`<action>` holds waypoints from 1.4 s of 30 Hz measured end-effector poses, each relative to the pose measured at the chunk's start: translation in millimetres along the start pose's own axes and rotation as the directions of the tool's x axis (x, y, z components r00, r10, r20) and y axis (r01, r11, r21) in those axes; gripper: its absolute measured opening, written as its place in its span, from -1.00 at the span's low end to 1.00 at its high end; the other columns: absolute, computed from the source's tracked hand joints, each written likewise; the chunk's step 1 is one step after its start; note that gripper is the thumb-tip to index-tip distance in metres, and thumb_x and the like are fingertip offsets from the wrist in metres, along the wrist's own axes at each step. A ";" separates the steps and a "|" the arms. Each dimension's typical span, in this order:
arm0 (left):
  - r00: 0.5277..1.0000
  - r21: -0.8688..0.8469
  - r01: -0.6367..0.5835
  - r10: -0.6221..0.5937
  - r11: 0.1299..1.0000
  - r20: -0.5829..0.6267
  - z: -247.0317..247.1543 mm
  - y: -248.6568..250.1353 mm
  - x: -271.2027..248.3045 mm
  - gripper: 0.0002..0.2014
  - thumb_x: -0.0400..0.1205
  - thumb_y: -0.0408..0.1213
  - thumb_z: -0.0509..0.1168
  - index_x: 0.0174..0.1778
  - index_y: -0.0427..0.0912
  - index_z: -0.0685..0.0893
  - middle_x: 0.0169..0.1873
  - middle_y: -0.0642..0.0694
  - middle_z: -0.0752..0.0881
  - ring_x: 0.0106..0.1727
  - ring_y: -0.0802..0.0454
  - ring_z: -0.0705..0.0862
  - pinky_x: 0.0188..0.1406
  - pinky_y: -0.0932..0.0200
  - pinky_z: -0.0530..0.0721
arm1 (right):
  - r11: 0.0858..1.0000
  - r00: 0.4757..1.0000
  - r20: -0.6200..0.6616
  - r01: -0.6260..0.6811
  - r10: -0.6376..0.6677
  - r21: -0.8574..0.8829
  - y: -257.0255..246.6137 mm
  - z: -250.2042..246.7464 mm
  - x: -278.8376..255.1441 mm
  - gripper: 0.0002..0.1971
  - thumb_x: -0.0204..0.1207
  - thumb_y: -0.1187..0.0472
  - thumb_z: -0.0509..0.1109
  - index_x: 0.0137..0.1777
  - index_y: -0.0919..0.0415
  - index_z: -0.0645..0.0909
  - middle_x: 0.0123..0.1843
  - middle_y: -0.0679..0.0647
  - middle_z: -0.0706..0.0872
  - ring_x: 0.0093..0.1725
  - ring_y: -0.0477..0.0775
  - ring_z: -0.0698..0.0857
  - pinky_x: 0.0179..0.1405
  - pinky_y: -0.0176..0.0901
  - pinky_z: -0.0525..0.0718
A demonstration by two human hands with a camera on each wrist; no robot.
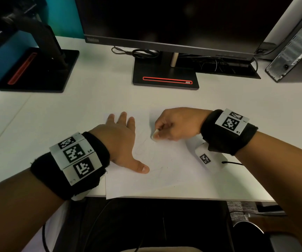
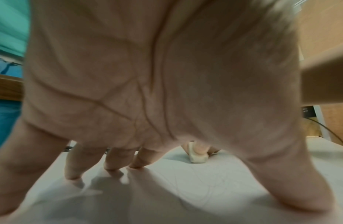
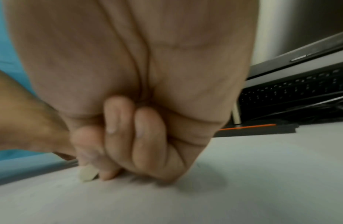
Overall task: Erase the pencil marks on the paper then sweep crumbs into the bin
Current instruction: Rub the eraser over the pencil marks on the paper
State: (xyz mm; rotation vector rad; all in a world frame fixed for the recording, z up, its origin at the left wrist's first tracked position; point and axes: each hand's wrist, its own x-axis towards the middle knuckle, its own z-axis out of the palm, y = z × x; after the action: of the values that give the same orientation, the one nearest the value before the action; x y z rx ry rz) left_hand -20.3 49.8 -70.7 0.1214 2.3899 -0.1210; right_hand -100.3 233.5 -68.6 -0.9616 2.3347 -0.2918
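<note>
A white sheet of paper (image 1: 164, 166) lies at the near edge of a white bench (image 1: 74, 110), its near corner just past the edge; faint pencil marks (image 1: 146, 150) show near the middle of the sheet; the left hand (image 1: 121, 140) lies flat on the paper's left side, fingers straight and spread, thumb stretched out, holding nothing; the right hand (image 1: 177, 124) has its fingers curled, pinching a small white eraser (image 1: 154, 134) whose tip touches the paper just beside the marks; both wrists wear black bands with printed square tags; farther back on the bench stand a dark monitor (image 1: 173, 20) on a black base and a computer tower (image 1: 295, 44) at the right
</note>
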 end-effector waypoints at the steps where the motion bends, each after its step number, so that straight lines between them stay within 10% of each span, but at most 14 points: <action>1: 1.000 0.000 0.000 0.000 1.000 -0.002 -0.1 0.2 -0.5 0.49 0.25 0.65 0.29 0.71 -0.22 -0.45 0.71 -0.26 -0.44 0.72 -0.42 -0.32 0.67 -0.27 0.14 | 1.000 0.999 -0.041 -0.001 0.000 -0.019 0.0 -0.3 0.5 -0.63 0.68 -0.09 0.34 -0.21 0.19 0.65 -0.41 -0.06 0.60 -0.41 -0.05 0.52 -0.20 -0.06 0.60; 21: 1.000 -0.003 0.016 -0.016 1.000 0.006 -0.4 1.9 -1.2 0.50 0.25 0.64 0.30 0.70 -0.22 -0.47 0.71 -0.26 -0.44 0.72 -0.41 -0.32 0.70 -0.27 0.13 | 0.998 0.995 0.082 0.059 -0.059 0.001 -8.7 16.6 -8.7 -0.63 0.68 -0.08 0.35 -0.24 0.18 0.61 -0.43 -0.05 0.61 -0.45 -0.08 0.51 -0.25 -0.11 0.58; 38: 1.000 0.003 0.007 -0.007 1.000 -0.012 1.0 0.1 -2.9 0.50 0.22 0.68 0.27 0.71 -0.18 -0.46 0.71 -0.19 -0.45 0.74 -0.35 -0.31 0.68 -0.28 0.19 | 0.999 0.998 -0.064 -0.010 0.008 -0.042 4.0 14.6 -26.2 -0.59 0.71 -0.03 0.32 -0.39 0.07 0.47 -0.43 -0.06 0.56 -0.43 -0.07 0.49 -0.27 -0.11 0.46; 42: 0.999 0.024 0.012 -0.011 1.000 -0.043 3.2 -2.6 -4.0 0.51 0.18 0.73 0.23 0.73 -0.14 -0.43 0.73 -0.15 -0.42 0.75 -0.32 -0.26 0.66 -0.27 0.26 | 0.824 0.946 -0.223 -0.072 0.236 0.563 15.1 25.2 -56.6 -0.65 0.72 0.05 0.36 -0.26 0.23 0.57 -0.34 0.13 0.78 -0.46 0.03 0.65 -0.36 -0.13 0.64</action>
State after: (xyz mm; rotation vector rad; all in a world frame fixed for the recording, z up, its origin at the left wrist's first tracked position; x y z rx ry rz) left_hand -15.6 46.6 -70.2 0.1227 2.4327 -0.1539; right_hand -61.9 284.4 -70.1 -0.4581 2.3467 -1.0310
